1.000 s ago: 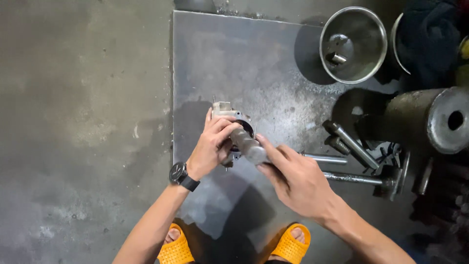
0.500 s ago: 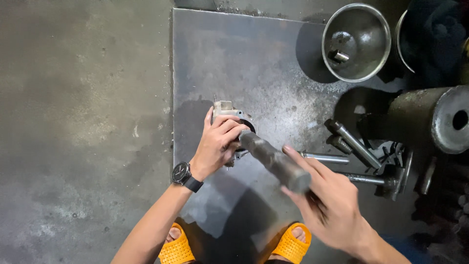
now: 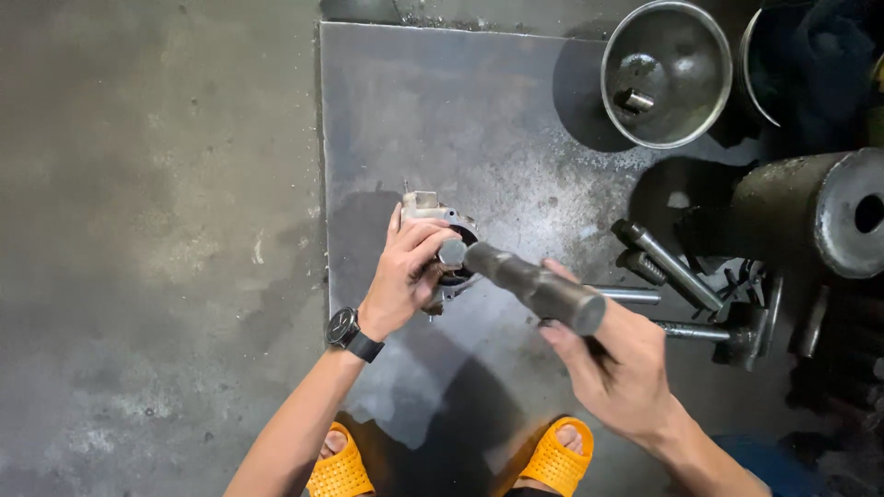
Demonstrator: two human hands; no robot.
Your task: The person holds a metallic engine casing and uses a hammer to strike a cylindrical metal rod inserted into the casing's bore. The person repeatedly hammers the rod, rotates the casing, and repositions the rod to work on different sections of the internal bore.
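Grey concrete floor carries a dark steel plate that serves as the work surface, with the person squatting at its six o'clock edge in two orange sandals. Compared with half a second earlier, the heavy steel bar has come back toward the housing: its narrow end now sits right at the part's opening, and the right hand has risen with it. That hand is clamped around the bar's thick end, fingers curled under it. The left hand, a black wristwatch on its wrist, is closed over one small metal housing, a pale cast piece with a squared lug at twelve o'clock and a dark round bore; it stands near the plate's centre, slightly toward nine o'clock. At one o'clock sits one round steel bowl with a short cylindrical piece lying inside. At three o'clock lie about four long bolts or rods, partly overlapping, beside one large hollow steel cylinder lying on its side.
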